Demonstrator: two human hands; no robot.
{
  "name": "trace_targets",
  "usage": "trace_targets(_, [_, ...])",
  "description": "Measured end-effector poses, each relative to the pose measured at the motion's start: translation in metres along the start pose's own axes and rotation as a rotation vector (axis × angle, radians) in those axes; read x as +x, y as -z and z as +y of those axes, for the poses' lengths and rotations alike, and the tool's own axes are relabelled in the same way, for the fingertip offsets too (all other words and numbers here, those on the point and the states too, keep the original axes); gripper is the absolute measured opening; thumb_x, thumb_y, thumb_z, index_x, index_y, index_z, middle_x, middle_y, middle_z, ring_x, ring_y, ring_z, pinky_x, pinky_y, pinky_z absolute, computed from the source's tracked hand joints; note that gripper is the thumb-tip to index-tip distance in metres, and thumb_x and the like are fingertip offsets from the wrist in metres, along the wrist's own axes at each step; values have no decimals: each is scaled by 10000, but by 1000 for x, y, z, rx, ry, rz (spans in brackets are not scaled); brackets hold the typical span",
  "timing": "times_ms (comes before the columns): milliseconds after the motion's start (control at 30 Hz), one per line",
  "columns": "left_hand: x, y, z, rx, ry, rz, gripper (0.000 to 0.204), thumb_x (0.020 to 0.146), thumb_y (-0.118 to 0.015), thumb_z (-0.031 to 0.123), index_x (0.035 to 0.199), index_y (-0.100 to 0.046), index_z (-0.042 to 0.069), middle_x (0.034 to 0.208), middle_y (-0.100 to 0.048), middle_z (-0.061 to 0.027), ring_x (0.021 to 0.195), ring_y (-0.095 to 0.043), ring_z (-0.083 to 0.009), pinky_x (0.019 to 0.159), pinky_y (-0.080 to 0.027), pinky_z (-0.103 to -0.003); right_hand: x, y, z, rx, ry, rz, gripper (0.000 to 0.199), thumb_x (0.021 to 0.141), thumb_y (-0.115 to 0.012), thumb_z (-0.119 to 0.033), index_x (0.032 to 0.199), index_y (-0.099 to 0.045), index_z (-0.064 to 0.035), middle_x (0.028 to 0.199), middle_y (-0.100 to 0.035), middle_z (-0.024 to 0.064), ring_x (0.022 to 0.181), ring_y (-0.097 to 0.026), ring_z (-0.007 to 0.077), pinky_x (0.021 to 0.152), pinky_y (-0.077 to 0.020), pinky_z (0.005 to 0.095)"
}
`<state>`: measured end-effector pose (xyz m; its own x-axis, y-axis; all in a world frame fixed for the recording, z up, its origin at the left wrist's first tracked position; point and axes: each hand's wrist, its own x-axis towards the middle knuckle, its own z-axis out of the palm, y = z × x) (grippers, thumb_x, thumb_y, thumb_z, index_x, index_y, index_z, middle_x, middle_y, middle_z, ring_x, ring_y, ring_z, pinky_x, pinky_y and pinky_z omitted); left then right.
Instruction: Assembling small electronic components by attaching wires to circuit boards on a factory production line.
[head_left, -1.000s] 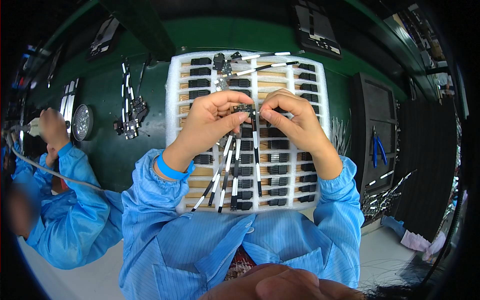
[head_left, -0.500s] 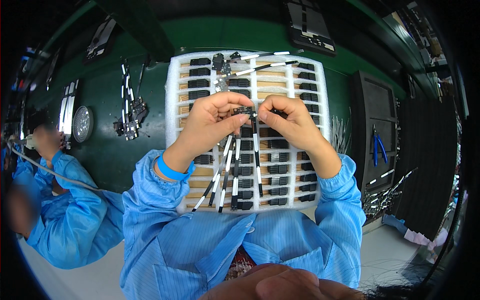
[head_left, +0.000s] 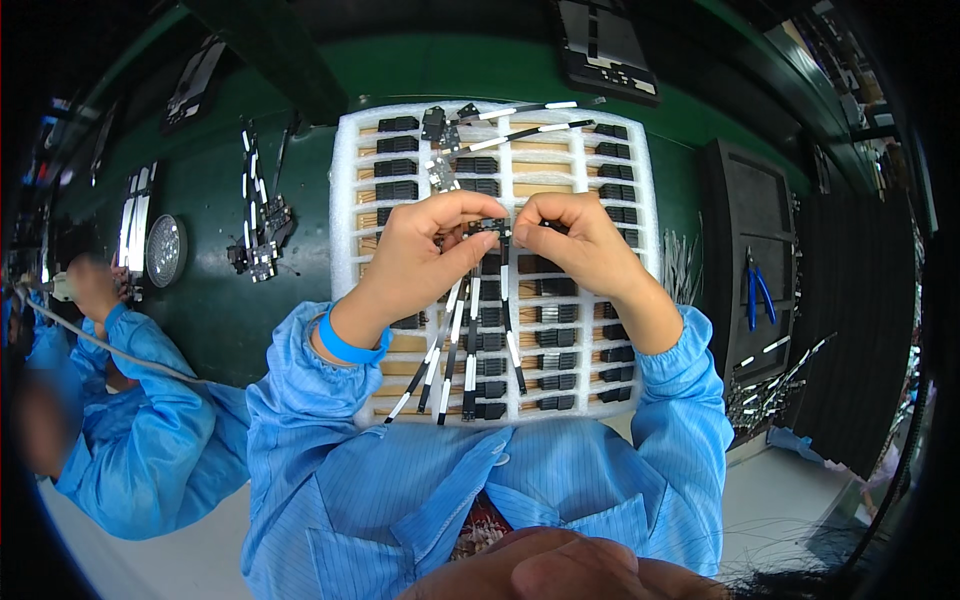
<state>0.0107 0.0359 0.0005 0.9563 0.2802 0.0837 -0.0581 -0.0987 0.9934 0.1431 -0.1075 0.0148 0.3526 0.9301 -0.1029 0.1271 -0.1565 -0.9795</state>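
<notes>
Over the middle of a white foam tray [head_left: 346, 215], my left hand [head_left: 410, 260] pinches a small black circuit board [head_left: 490, 228] between thumb and fingers. Several thin black-and-white banded strips [head_left: 456, 335] hang below that hand toward me. One more banded strip [head_left: 508, 300] drops from the board's right end. My right hand [head_left: 580, 245] is closed, thumb against forefinger, just right of the board. Something dark shows among its fingers, too small to make out. More boards with banded strips [head_left: 440, 172] lie on the tray's far part, beyond my hands.
Black connector-like parts [head_left: 555, 360] sit in the tray's rows. Left on the green table are a bundle of boards and strips [head_left: 262, 235] and a round clear dish [head_left: 166, 248]. Blue-handled pliers [head_left: 758, 292] rest on a black tray [head_left: 725, 250] at right. A co-worker's hand [head_left: 92, 285] is far left.
The board has tilted a little in my left fingers, and its right-hand strip has swung slightly. My left forefinger has shifted along the board. Both hands stay in nearly the same place.
</notes>
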Motion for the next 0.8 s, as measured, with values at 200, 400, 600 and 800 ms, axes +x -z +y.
trace_targets(200, [1, 1, 1, -187, 71, -7, 219, 789, -585, 1, 1005, -560, -19, 801, -609, -33, 620, -507, -27, 547, -423, -158, 0, -4, -1, -146, 109, 46, 93, 814, -558, -80, 768, -568, 0, 669, -550, -11, 629, -465, 46, 569, -389, 198])
trace_targets(400, [1, 2, -1, -301, 79, -49, 226, 800, -576, -1, 1021, -541, -38, 822, -612, -62, 655, -544, -47, 582, -460, -174, -1, -5, -3, -286, 216, 90, 74, 789, -567, -65, 770, -561, 6, 653, -553, 18, 609, -486, 60, 551, -399, 207])
trace_targets(600, [1, 3, 0, -287, 85, -59, 214, 803, -572, -1, 1012, -543, -40, 818, -616, -67, 652, -547, -50, 583, -461, -173, -2, -8, -7, -285, 172, 131, 96, 693, -586, -77, 736, -570, 8, 684, -577, 113, 620, -566, 223, 575, -439, 301])
trace_targets(800, [0, 3, -1, -293, 88, -66, 197, 798, -565, -16, 994, -550, -38, 800, -615, -69, 636, -543, -54, 574, -456, -172, -3, -9, -5, -305, 255, 125, 41, 741, -590, -30, 740, -568, 5, 651, -556, 31, 584, -505, 81, 521, -395, 215])
